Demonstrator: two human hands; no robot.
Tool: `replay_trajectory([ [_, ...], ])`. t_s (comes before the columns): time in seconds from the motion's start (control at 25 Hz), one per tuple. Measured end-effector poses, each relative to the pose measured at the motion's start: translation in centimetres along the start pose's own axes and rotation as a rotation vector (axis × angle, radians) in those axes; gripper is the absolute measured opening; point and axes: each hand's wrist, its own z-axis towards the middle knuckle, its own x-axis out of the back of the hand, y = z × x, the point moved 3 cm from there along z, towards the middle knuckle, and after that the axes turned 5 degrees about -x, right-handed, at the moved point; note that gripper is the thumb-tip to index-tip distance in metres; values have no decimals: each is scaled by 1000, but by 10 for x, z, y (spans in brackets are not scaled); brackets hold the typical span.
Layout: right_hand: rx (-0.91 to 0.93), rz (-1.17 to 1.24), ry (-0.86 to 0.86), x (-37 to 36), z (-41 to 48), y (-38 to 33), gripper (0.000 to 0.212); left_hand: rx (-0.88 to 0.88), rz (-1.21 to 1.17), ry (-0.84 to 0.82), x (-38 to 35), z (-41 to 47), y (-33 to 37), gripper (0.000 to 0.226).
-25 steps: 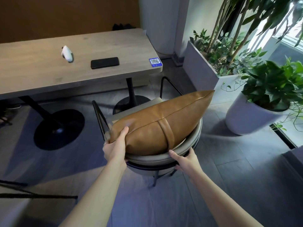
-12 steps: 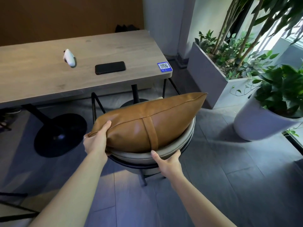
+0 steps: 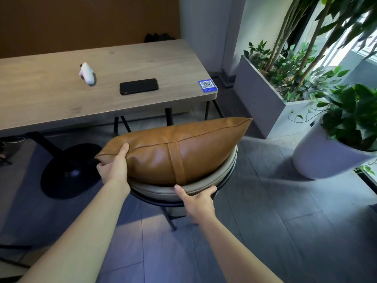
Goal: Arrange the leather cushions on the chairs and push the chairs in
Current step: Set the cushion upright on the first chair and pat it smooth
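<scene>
A tan leather cushion (image 3: 183,152) with a centre strap lies across the curved grey backrest of a chair (image 3: 159,190). My left hand (image 3: 115,166) grips the cushion's left corner, thumb on top. My right hand (image 3: 196,201) holds the chair's padded back rim just below the cushion. The chair's seat is hidden under the cushion; its black metal legs (image 3: 169,218) show below. The chair's front reaches the edge of the wooden table (image 3: 51,103).
On the table lie a black phone (image 3: 139,86), a white controller (image 3: 87,73) and a blue QR card (image 3: 207,86). The table's black round base (image 3: 69,172) sits left of the chair. A grey planter (image 3: 263,103) and a white plant pot (image 3: 326,160) stand to the right.
The chair with the cushion has moved forward toward the table. Both hands kept their grips, and the cushion has swung to lie more level.
</scene>
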Motion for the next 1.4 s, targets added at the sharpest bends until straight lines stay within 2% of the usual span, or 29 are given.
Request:
replay_trajectory([
  [0.2, -19, -59, -47, 4, 2, 2, 150, 48, -19, -113, 4, -38, -22, 107],
  [0.28, -24, -48, -56, 12, 4, 4, 147, 52, 12, -113, 6, -44, -29, 101],
  [0.32, -24, -25, -49, 21, 4, 5, 141, 6, 62, -60, 8, -48, -28, 100],
  [0.4, -45, 47, -17, 46, 3, 5, 124, -182, 229, 83, 10, -59, -15, 99],
  [0.48, -60, 157, -2, 78, 4, 0, 102, -480, 456, 145, 4, -75, 5, 97],
  [0.52, -62, 200, -23, 92, 10, -3, 96, -648, 577, 130, -4, -87, 14, 95],
  [0.6, -70, 230, -94, 111, 25, -11, 99, -934, 800, 17, -29, -109, 22, 90],
  [0.68, -65, 250, -148, 116, 45, -22, 104, -1050, 1003, -159, -67, -126, 19, 95],
  [0.76, -68, 254, -195, 116, 61, -30, 109, -1087, 1216, -323, -105, -136, 7, 106],
  [0.84, -75, 203, -230, 122, 71, -35, 102, -1110, 1399, -425, -132, -142, -13, 119],
  [0.92, -86, 192, -244, 132, 78, -37, 88, -1132, 1576, -474, -140, -148, -45, 130],
  [1.0, -111, 227, -253, 136, 82, -38, 87, -1172, 1727, -463, -137, -148, -75, 137],
  [1.04, -111, 222, -246, 133, 82, -41, 92, -1190, 1767, -438, -136, -146, -83, 139],
  [1.16, -45, 137, -85, 118, 81, -46, 116, -1220, 1797, -391, -140, -140, -85, 135],
  [1.28, 53, 145, -23, 112, 85, -42, 112, -1211, 1820, -392, -139, -144, -82, 131],
  [1.4, 51, 137, -39, 113, 77, -36, 116, -1213, 1805, -381, -131, -148, -83, 130],
])
